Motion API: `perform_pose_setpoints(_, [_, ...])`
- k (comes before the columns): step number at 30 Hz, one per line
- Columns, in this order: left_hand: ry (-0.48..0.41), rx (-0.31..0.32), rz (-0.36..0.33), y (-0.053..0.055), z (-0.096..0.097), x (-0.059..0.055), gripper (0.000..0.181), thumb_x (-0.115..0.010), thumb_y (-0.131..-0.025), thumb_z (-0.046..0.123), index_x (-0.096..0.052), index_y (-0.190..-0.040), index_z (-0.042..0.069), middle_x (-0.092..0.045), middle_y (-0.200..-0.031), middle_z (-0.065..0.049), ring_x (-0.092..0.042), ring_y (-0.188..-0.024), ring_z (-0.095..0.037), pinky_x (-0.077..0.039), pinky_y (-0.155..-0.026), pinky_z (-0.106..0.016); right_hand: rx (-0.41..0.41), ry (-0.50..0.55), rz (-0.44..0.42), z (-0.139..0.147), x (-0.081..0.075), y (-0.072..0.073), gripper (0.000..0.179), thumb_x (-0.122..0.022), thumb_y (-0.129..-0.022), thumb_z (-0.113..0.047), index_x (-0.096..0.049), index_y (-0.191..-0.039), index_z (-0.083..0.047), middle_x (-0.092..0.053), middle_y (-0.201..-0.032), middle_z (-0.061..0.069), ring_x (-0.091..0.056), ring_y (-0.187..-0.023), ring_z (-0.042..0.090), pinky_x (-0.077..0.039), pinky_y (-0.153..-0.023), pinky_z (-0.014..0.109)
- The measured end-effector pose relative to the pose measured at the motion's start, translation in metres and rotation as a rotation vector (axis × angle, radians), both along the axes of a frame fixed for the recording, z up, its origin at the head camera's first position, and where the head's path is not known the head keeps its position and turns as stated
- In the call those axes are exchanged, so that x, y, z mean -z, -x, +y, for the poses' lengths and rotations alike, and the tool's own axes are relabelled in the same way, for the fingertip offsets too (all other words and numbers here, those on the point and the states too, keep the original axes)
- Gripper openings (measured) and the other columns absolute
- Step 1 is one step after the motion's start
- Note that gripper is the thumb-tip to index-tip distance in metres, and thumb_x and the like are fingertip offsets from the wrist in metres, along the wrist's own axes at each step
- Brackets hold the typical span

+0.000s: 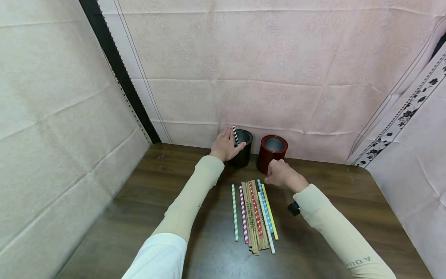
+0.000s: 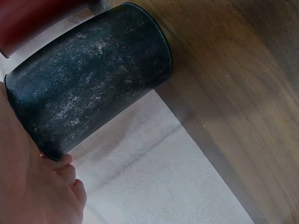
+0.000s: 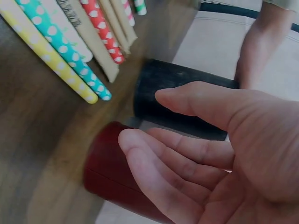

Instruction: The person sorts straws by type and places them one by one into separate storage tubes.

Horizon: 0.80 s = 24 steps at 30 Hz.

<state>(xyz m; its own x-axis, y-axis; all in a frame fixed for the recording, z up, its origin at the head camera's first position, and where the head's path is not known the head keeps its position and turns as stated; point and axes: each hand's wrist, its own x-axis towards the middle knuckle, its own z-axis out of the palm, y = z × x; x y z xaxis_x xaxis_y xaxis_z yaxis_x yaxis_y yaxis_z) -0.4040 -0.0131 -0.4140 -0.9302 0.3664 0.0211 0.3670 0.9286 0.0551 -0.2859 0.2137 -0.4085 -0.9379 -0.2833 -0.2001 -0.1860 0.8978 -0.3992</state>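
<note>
Left hand and right hand bare. Left sleeve pale cream, long, wrinkled, small dark mark partway along; white upper sleeve above it. Right sleeve same cream, dark capital lettering on forearm, partly legible. Small black blocky device at right wrist, beside cuff.

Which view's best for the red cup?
Head: it shows the red cup upright, open top visible, with only some lower side behind the right hand. Right wrist shows its side, partly covered by that hand; left wrist catches just a cropped piece in the corner.
</note>
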Motion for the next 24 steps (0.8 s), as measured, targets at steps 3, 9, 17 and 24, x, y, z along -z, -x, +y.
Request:
perform_pose_setpoints(3, [-0.002, -0.001, 0.002, 0.0, 0.0, 0.0, 0.094, -0.015, -0.107, 0.072, -0.009, -0.169, 0.002, -0.006, -0.18, -0.012, -0.007, -0.168, -0.025, -0.013, -0.137, -0.037, 0.016, -0.023, -0.029, -0.001, 0.008, 0.002, 0.05, -0.075, -0.095, -0.013, -0.048, -0.053, -0.016, -0.033, -0.051, -0.005, -0.029, -0.049, 0.01, -0.029, -0.048, 0.024])
perform_pose_setpoints(9, [-0.002, 0.0, -0.001, 0.001, 0.0, 0.001, 0.095, -0.015, -0.106, 0.073, -0.009, -0.169, 0.003, -0.005, -0.18, -0.011, -0.005, -0.168, -0.024, -0.012, -0.137, -0.037, 0.063, -0.048, -0.055, -0.002, 0.027, 0.005, 0.048, -0.077, -0.095, -0.015, -0.051, -0.054, -0.014, -0.038, -0.051, -0.003, -0.036, -0.05, 0.013, -0.034, -0.051, 0.026])
perform_pose_setpoints(17, [-0.002, -0.005, -0.007, 0.002, 0.0, 0.002, 0.095, -0.014, -0.106, 0.074, -0.008, -0.169, 0.003, -0.003, -0.18, -0.011, -0.004, -0.168, -0.024, -0.012, -0.137, -0.037, 0.092, -0.041, -0.087, -0.001, 0.05, 0.007, 0.054, -0.075, -0.093, -0.013, -0.043, -0.05, -0.017, -0.037, -0.048, -0.004, -0.033, -0.047, 0.012, -0.033, -0.049, 0.025])
perform_pose_setpoints(24, [-0.004, -0.005, -0.004, 0.001, 0.0, 0.002, 0.095, -0.015, -0.106, 0.073, -0.009, -0.169, 0.003, -0.002, -0.18, -0.011, -0.003, -0.168, -0.024, -0.01, -0.137, -0.037, 0.146, -0.033, -0.071, -0.001, 0.061, 0.009, 0.054, -0.076, -0.091, -0.013, -0.042, -0.05, -0.016, -0.037, -0.048, -0.002, -0.034, -0.045, 0.013, -0.033, -0.048, 0.025])
